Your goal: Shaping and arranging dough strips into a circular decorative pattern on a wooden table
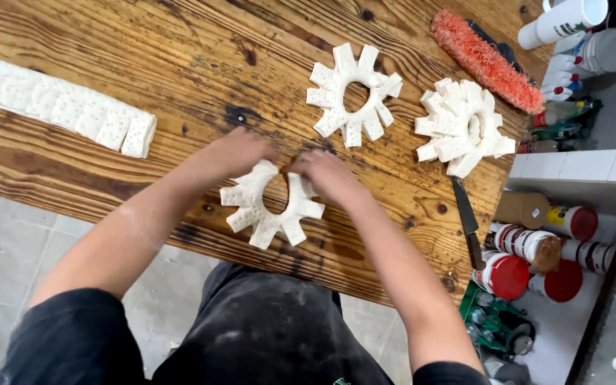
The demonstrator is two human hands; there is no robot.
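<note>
A white foam gear-shaped ring (pixel 269 210) with blocky teeth lies on the wooden table (pixel 180 57) in front of me. My left hand (pixel 235 151) presses on its upper left end and my right hand (pixel 328 175) grips its upper right end, where the ring has a gap. Both hands close around the ring's two ends. A finished toothed ring (pixel 354 96) lies flat further back. To its right sits a stack of similar toothed rings (pixel 463 128).
A long strip of white foam blocks (pixel 58 107) lies at the left. An orange brush (pixel 485 60) rests at the back right. A knife (pixel 468 221) sits at the table's right edge. Cans and bottles (pixel 536 260) stand beyond that edge.
</note>
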